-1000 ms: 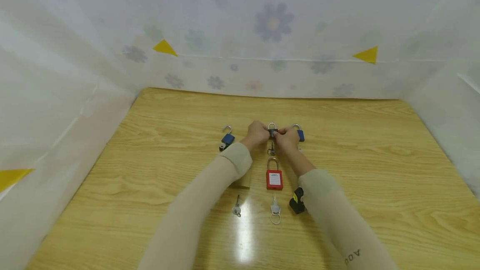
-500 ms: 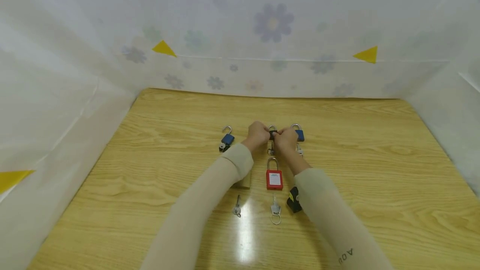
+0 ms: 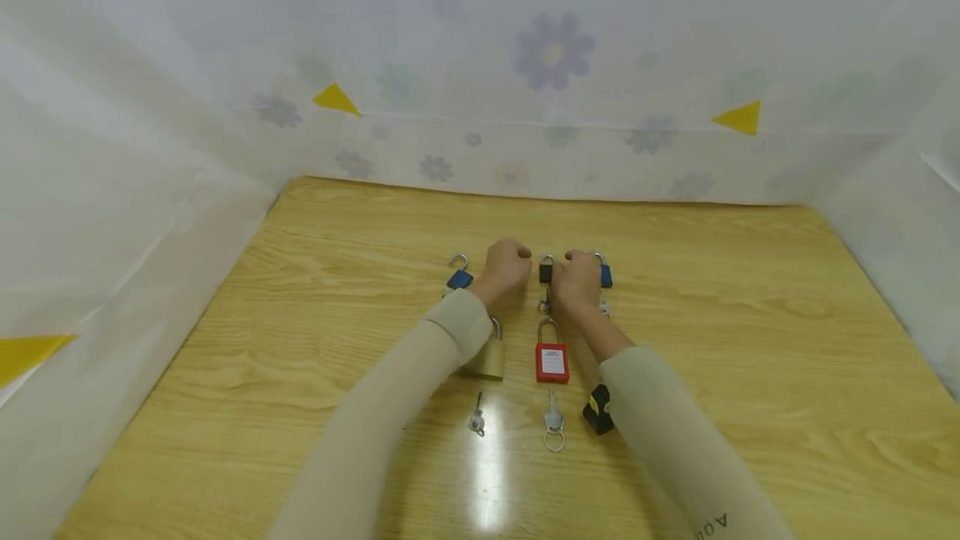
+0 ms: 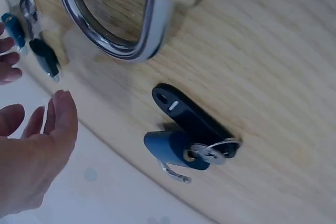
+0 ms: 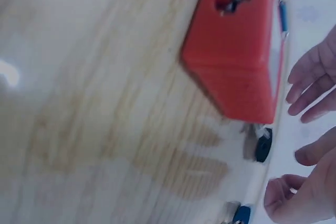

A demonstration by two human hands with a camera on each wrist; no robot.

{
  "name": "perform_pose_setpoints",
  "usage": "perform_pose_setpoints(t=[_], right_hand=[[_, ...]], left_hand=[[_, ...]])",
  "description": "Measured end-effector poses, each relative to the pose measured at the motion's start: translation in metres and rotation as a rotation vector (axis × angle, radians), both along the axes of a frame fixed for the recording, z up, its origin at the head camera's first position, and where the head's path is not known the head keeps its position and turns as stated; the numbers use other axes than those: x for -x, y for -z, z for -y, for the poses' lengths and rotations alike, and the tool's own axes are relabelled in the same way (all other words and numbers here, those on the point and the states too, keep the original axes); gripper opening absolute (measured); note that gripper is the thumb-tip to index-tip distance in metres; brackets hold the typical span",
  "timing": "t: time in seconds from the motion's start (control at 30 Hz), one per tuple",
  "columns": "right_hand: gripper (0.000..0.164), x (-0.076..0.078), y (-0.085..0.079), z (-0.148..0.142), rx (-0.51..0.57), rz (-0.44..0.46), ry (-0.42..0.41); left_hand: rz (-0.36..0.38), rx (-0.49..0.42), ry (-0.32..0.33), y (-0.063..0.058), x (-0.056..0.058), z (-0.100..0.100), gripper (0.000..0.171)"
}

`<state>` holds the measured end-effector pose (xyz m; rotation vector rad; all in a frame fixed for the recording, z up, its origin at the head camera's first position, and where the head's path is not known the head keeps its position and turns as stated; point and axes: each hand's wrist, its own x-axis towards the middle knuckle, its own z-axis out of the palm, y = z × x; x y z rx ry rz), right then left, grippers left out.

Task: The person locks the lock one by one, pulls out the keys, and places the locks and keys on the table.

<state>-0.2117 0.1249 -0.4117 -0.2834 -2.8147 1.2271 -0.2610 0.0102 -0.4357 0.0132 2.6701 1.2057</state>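
Note:
A small black padlock (image 3: 547, 272) lies on the table between the two hands, with a key just in front of it. My left hand (image 3: 510, 263) hovers left of that padlock, fingers relaxed and apart from it; the gap shows in the left wrist view, where the hand (image 4: 39, 150) holds nothing. On the padlock's other side is my right hand (image 3: 576, 277), partly covering a blue padlock (image 3: 606, 275). Its fingers (image 5: 278, 198) bend loosely around nothing. Further left, another blue padlock (image 4: 176, 149) has its shackle swung open, a key in it and a black tag (image 4: 194, 121).
A red padlock (image 3: 552, 363) with a white label lies nearer, its key (image 3: 554, 419) below. Left of it are a brass padlock (image 3: 491, 359), partly under my sleeve, and a key (image 3: 477, 419). A black-and-yellow padlock (image 3: 598, 409) lies by my right sleeve. White sheeting surrounds the table.
Both hands were pinching the black padlock; they have let go and drawn apart. Its shackle, which stood tall one second ago, now shows shorter above the body.

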Motion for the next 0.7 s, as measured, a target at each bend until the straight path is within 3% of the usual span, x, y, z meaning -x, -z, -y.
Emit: perform_pose_setpoints(t=[0.03,0.1,0.17,0.33,0.47,0.7], right_hand=[[0.034,-0.001,-0.001,0.002,0.034,-0.023,-0.015],[0.036,-0.002,-0.005,0.008,0.125,-0.044,-0.043],[0.037,-0.002,-0.009,0.016,0.224,-0.039,-0.061],[0.035,-0.002,-0.019,0.038,0.352,0.130,-0.129],[0.034,0.001,-0.020,0.054,0.464,0.290,-0.161],[0.039,0.004,-0.014,0.061,0.648,0.439,-0.034]], left_hand=[[-0.013,-0.015,-0.026,-0.014,-0.011,0.006,0.027],[0.062,-0.068,-0.092,-0.041,-0.030,0.017,0.027],[0.042,-0.090,-0.157,-0.048,-0.041,0.029,0.026],[0.004,-0.050,-0.293,-0.050,-0.054,0.056,0.028],[0.017,-0.025,-0.387,-0.049,-0.054,0.072,0.029],[0.059,-0.037,-0.390,-0.042,-0.047,0.078,0.030]])
